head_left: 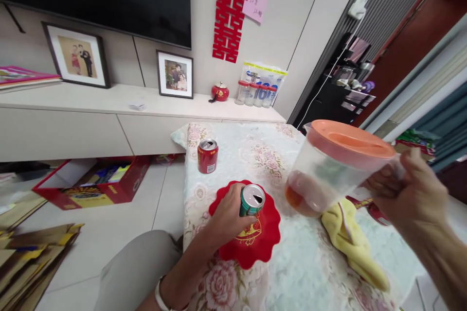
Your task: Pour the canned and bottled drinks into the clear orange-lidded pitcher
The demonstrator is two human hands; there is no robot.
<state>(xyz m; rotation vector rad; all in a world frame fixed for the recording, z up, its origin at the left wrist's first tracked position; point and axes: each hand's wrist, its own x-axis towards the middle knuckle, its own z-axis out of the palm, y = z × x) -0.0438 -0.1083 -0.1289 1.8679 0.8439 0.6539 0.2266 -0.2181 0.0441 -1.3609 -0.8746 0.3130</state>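
My left hand (226, 218) is wrapped round a green soda can (251, 200), its tab opening facing up. The can is over a red scalloped plate (268, 240) with a gold print. My right hand (419, 187) grips the handle of a clear plastic pitcher (324, 170) with an orange lid (350, 138). The pitcher is tilted, and brownish liquid is gathered low on its left side. Below it lies a yellow cloth (350, 243). Farther back on the left stands an opened red can (207, 156).
A floral tablecloth (262, 155) covers the table. Behind it, a low white cabinet (156, 119) bears framed photos, a red pot (220, 92) and several red-lidded jars (254, 95). A red cardboard box (120, 192) and flattened cardboard (32, 267) are on the floor at left. Another red can lies partly hidden (378, 215) at right.
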